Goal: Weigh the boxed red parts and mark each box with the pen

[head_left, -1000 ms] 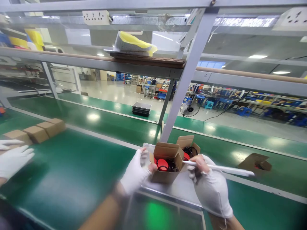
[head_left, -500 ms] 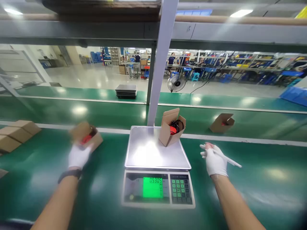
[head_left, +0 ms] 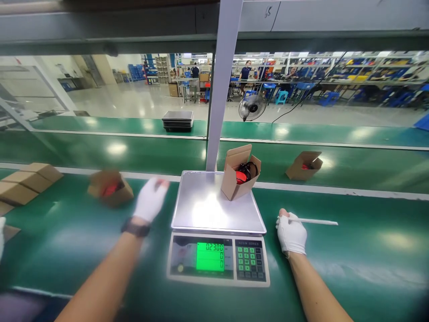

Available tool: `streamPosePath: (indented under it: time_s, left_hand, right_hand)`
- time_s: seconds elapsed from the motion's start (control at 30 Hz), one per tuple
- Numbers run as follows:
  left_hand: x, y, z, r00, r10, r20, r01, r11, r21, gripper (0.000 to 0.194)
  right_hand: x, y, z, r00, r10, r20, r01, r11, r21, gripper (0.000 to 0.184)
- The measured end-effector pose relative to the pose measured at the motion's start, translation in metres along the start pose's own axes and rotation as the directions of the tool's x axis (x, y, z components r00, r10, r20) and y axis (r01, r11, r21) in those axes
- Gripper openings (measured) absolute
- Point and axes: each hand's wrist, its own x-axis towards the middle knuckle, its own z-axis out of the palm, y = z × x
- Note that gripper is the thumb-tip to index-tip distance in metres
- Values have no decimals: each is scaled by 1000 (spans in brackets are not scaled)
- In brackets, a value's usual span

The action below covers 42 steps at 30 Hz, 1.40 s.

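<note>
My left hand, in a white glove, is smeared by motion between a cardboard box on the left and the scale; nothing shows in it, but its fingers are too blurred to read. That open box has something red inside and stands apart from the hand. My right hand, gloved too, is closed around a slim white pen to the right of the scale. On the steel pan of the digital scale stands an open cardboard box holding a red and black item with a black cable. The green display reads about 0.2300.
Behind on the right, another open box stands on the green belt. Closed cartons are grouped at the left. A metal post rises behind the scale. Part of a white glove shows at the left edge.
My left hand has let go of the left box and moved right toward the scale. The display fell from about 0.9305 to 0.2300. My right hand turned slightly, still with the pen.
</note>
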Motion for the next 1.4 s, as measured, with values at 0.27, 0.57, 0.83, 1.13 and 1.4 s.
streamPosePath:
  time_s: [0.27,0.57,0.83,1.13,1.4]
  left_hand:
    - [-19,126,94,898,263,353,-155,939,-306,93]
    - [-36,109,35,807,293,513,-95,921,-378,55]
    - [-66,91,11,968,135,212,-86,971,-223,36]
    - [-66,78,35,906,55,420,239,752,-614,46]
    - [-62,79,33,897,120,426,210,732,-648,45]
  right_hand:
    - [-13,-39,-5,1000,-6,-13,9,977,215,34]
    - [-68,-154,-38,799,-573,183,503,804,319,20]
    - [-99,-180,-3,432,-864,257,834,491,250,23]
    - [-96,-208,-14,602,-740,299,684,672,284,18]
    - [-106,-263,7,451,-622,640,616,736,281,28]
